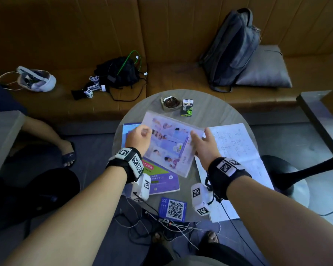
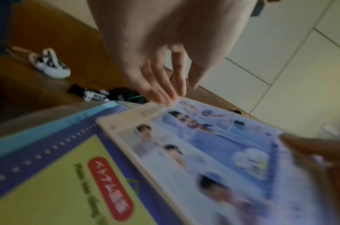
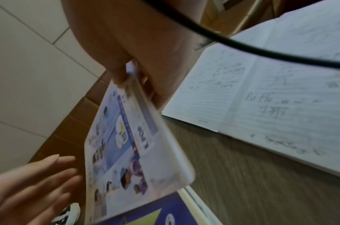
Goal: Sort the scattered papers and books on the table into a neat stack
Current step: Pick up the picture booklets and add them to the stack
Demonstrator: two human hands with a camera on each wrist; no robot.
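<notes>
Two books (image 1: 167,143), one open notebook (image 1: 236,150).

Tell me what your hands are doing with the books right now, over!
Right hand pinches photo book edge, tilted up. Left hand open at its far corner. Purple book beneath. Open notebook lies unstacked at right.

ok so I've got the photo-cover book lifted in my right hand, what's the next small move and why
Probably lower the photo-cover book squarely onto the purple and green book. The right hand pinches its edge, holding it tilted over that book, the left hand open at the opposite edge to guide it. The open notebook lies apart, so it can follow.
</notes>
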